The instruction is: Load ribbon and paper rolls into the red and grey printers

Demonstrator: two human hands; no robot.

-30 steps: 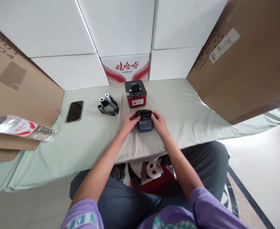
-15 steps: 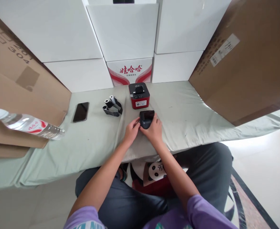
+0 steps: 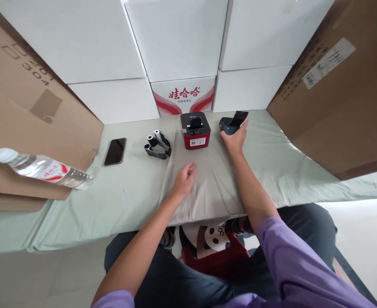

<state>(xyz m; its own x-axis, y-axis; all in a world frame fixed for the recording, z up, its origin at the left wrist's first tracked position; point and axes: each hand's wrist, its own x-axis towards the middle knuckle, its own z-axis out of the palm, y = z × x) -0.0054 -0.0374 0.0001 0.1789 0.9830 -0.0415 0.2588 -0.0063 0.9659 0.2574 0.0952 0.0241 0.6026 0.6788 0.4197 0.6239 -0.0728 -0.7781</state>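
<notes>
My right hand is closed around a small black device with a glossy dark panel tilted up at its right. The device is at the back of the cloth, right of a red and black receipt printer; its exact kind does not show. My left hand rests on the cloth in front of the printer, fingers curled together. Whether anything is between those fingertips cannot be made out. Left of the printer stand several rolls of black-and-white paper, partly unwound.
A phone lies face up on the green cloth. At far left, a water bottle lies by a brown carton. White boxes are stacked behind, and another brown carton borders the right side.
My right hand has carried the black device from in front of the printer to its right. My left hand has let go of the device and stayed near the middle. The view has shifted slightly.
</notes>
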